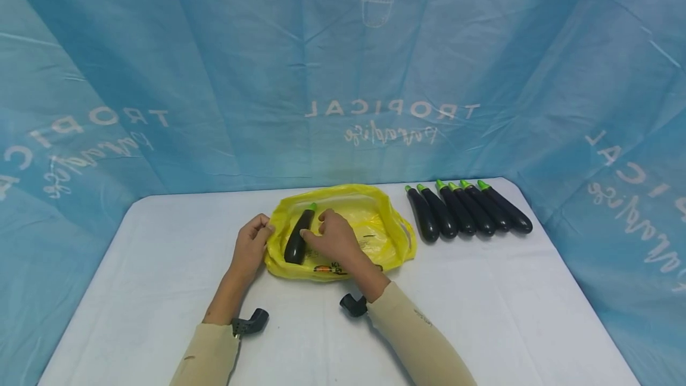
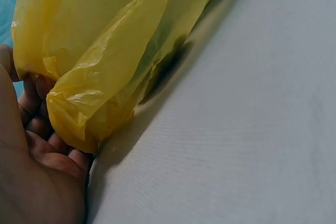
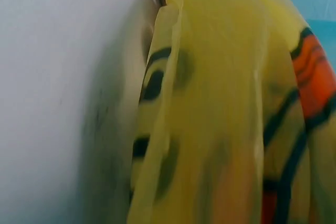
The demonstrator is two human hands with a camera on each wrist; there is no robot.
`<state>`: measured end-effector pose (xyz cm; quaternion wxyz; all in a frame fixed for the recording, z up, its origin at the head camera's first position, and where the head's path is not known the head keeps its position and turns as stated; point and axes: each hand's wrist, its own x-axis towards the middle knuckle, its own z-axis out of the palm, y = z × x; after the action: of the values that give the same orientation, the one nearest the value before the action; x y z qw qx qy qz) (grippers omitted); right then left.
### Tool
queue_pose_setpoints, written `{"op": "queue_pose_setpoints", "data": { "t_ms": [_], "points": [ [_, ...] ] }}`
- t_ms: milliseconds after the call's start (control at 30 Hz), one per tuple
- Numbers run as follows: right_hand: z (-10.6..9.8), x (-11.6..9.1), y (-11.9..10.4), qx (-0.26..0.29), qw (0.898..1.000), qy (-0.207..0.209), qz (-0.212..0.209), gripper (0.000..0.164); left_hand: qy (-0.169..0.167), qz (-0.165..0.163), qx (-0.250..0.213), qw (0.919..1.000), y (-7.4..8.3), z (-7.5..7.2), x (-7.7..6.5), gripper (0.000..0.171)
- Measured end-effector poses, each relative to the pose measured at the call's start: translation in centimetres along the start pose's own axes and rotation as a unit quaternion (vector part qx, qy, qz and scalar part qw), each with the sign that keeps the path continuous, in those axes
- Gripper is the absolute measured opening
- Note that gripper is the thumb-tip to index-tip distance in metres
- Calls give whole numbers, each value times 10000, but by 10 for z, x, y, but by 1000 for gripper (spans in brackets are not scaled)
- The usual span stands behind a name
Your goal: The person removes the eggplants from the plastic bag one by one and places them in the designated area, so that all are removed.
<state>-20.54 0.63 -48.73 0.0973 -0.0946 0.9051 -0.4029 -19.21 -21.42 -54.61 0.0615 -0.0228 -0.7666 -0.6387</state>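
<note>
A yellow plastic bag (image 1: 364, 213) lies with its mouth spread wide on the table. Inside, at its left side, rests one dark eggplant (image 1: 298, 238) with a green stem end pointing away. My left hand (image 1: 252, 246) pinches the bag's left rim; the left wrist view shows its fingers against the folded yellow plastic (image 2: 100, 82). Over the bag's mouth, my right hand (image 1: 339, 240) is beside the eggplant, its thumb at the eggplant's edge and its fingers loosely bent, not wrapped round it. In the right wrist view the bag's printed side (image 3: 220, 93) hides most of that hand.
Several more eggplants (image 1: 466, 210) lie side by side at the back right of the white-covered table (image 1: 482, 314), just right of the bag. A blue printed curtain (image 1: 257, 76) hangs behind the table and along both sides.
</note>
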Motion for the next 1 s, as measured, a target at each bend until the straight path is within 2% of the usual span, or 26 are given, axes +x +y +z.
{"op": "queue_pose_setpoints", "data": {
  "t_ms": [167, 400, 700, 1000],
  "points": [
    [8, 3, -9, -254, 9997, -15, 56, 65, 4, -29, -48, 10000, 1, 1, -1, 18],
    [19, 5, -15, -475, 9987, 129, 159, 58, -52, -57, 13, 10000, 1, 1, -2, 17],
    [29, 13, -26, -745, 9962, 167, 411, 73, -99, -16, -98, 9999, 0, -1, 0, 17],
    [28, 16, -30, -705, 9961, 10, 530, 59, -124, 24, -110, 9999, -1, 0, 1, 16]
  ]
}}
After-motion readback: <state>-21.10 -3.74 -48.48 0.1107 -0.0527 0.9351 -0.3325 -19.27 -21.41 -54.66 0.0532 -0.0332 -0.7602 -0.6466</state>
